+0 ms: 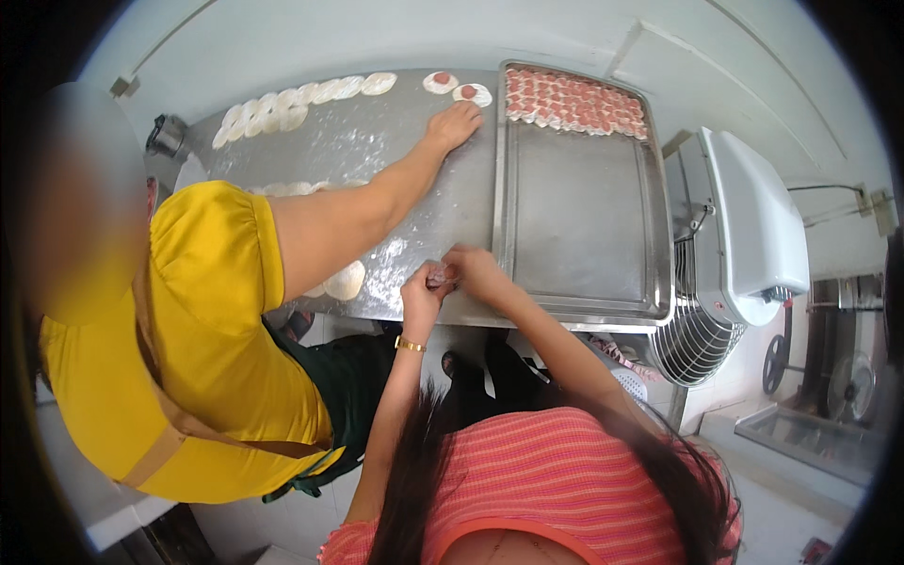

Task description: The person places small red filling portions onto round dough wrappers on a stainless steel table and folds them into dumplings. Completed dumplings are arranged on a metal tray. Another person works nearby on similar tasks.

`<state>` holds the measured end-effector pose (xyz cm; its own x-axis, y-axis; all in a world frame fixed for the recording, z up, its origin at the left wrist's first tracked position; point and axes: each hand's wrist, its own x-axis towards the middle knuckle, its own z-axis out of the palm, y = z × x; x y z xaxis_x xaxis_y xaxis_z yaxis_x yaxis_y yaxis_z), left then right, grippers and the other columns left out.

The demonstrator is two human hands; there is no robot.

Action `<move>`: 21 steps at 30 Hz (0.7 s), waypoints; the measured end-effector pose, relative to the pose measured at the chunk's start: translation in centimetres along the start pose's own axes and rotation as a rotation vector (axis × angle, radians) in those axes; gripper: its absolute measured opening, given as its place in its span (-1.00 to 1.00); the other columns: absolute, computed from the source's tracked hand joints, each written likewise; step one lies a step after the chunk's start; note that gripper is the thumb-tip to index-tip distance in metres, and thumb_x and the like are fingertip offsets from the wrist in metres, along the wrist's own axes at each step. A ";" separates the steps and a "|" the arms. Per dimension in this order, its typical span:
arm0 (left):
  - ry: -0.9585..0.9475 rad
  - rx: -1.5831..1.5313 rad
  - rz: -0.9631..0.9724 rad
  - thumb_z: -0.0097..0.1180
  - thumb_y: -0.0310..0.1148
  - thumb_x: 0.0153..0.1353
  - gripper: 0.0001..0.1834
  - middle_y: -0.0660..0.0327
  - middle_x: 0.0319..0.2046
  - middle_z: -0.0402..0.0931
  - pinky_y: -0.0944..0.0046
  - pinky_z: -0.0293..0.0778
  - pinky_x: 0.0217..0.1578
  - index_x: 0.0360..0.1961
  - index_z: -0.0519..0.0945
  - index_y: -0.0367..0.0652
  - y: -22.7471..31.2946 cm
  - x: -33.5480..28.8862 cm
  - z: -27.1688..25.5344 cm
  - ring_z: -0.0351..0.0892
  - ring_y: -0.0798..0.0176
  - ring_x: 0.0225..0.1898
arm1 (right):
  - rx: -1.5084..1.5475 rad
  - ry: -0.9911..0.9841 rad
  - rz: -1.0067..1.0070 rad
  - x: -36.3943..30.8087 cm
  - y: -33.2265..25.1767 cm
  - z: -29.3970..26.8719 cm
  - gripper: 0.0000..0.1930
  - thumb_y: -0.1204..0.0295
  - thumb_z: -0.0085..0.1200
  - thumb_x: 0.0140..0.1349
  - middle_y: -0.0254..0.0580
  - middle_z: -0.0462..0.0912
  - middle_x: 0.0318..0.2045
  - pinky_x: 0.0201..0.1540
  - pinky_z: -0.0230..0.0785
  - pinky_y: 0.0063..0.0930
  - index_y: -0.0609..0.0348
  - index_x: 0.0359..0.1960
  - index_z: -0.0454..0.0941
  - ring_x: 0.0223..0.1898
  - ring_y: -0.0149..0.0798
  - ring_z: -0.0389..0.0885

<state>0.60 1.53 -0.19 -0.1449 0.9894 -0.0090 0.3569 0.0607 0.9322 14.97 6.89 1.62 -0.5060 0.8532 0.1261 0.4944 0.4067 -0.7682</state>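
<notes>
Mid-frame, the left grip and right grip are both clamped on one dumpling over the surface. Wrappers line the upper left; at upper right, a tray holds packed dumplings.

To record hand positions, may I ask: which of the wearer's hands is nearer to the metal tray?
Right. The right hand is close beside the left edge of the metal tray; the left hand is farther left.
</notes>
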 end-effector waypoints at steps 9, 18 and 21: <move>-0.007 -0.061 -0.067 0.19 -0.64 -0.02 -0.73 0.11 -0.38 0.64 0.34 0.52 -0.26 -0.23 0.53 -0.30 1.3 -0.5 -0.4 0.64 0.30 -0.32 | -0.104 -0.023 0.038 -0.2 -1.0 0.3 -0.71 0.68 0.02 -0.15 0.01 0.49 -0.33 -0.24 0.40 -0.16 0.26 -0.28 0.49 -0.27 0.09 0.53; 0.110 0.006 -0.084 0.14 -0.56 0.00 -0.75 0.03 -0.37 0.58 0.28 0.50 -0.31 -0.22 0.54 -0.30 -1.0 1.1 0.0 0.61 0.17 -0.38 | 0.068 0.096 0.074 -0.9 -1.2 -2.3 -0.77 0.64 0.08 -0.11 -0.13 0.52 -0.40 -0.23 0.46 -0.24 0.21 -0.33 0.50 -0.34 -0.08 0.57; 0.204 0.200 -0.006 0.21 -0.48 -0.02 -0.73 0.01 -0.42 0.54 0.19 0.47 -0.35 -0.25 0.55 -0.32 0.4 4.1 1.2 0.56 0.07 -0.44 | 0.324 0.282 0.213 -0.9 1.5 -7.4 -0.74 0.59 0.15 -0.07 -0.17 0.56 -0.39 -0.26 0.49 -0.37 0.20 -0.27 0.53 -0.35 -0.20 0.60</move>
<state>1.26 5.74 -0.23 -0.3230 0.9432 0.0778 0.5279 0.1113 0.8420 21.38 9.15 4.99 -0.1832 0.9802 0.0756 0.2981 0.1287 -0.9458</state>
